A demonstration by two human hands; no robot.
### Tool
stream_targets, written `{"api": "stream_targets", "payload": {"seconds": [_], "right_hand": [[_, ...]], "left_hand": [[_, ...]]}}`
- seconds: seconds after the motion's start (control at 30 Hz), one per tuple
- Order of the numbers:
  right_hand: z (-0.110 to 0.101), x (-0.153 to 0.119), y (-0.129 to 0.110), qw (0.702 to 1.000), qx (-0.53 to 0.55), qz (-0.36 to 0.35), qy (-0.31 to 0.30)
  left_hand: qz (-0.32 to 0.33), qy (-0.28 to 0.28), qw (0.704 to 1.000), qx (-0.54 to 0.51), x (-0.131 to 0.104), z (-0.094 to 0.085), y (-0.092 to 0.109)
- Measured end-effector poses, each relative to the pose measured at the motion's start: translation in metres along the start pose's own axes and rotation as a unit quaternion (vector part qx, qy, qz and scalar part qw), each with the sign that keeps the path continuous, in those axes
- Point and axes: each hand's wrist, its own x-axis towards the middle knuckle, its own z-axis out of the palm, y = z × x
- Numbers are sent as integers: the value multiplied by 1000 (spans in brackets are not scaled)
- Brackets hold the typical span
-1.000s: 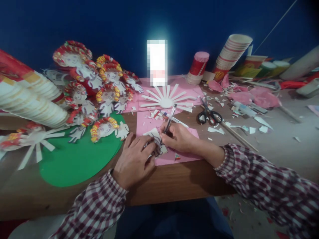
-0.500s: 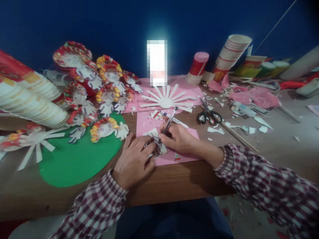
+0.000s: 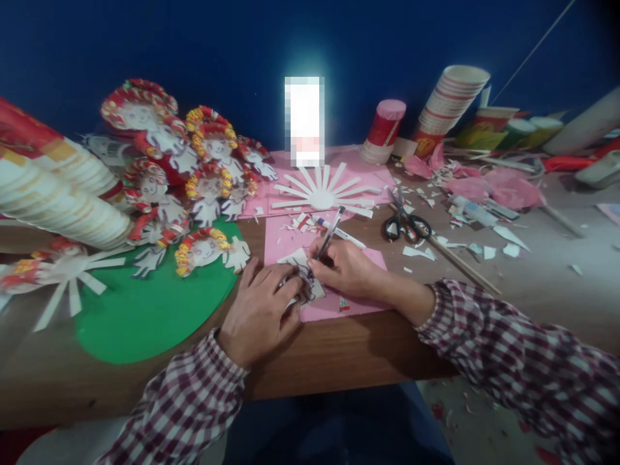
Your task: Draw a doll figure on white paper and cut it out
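Note:
My right hand pinches a pen, its tip down on a small white piece of paper. Dark drawn lines show on that paper. With bent fingers, my left hand grips and presses the paper's left side, hiding part of it. Under the paper lies a pink sheet near the table's front edge. Just beyond my hands rest a marker and a white paper piece cut into rays.
Black-handled scissors and a wooden stick lie to the right among paper scraps. On the left are a green sheet, paper dolls with wrapped rings and stacked paper cups. Another cup stack stands back right.
The view has shifted very slightly. Both hands, the pen and the paper show almost no visible movement.

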Motion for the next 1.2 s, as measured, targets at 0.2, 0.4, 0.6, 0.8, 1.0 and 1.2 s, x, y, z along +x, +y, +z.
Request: {"api": "stream_targets", "payload": {"seconds": [0.2,0.4,0.6,0.8,1.0,1.2], "right_hand": [[1,0,1,1000,2,-12,4],[0,0,1,1000,-4,-7,-1],[0,1,0,1000,-3,-6,-7],[-1,1,-1,1000,-9,1,-13],[-2,1,-2,1000,-9,-3,-13],[-3,2,-4,1000,-6,-1,-21]], "left_hand": [[-4,-1,1000,-3,1,-1,1],[-7,-2,1000,0,2,-1,2],[-9,-3,1000,-1,0,0,1],[-7,-4,1000,-2,1,0,1],[-7,-6,1000,-3,0,0,1],[-7,0,1000,0,1,-1,1]]}}
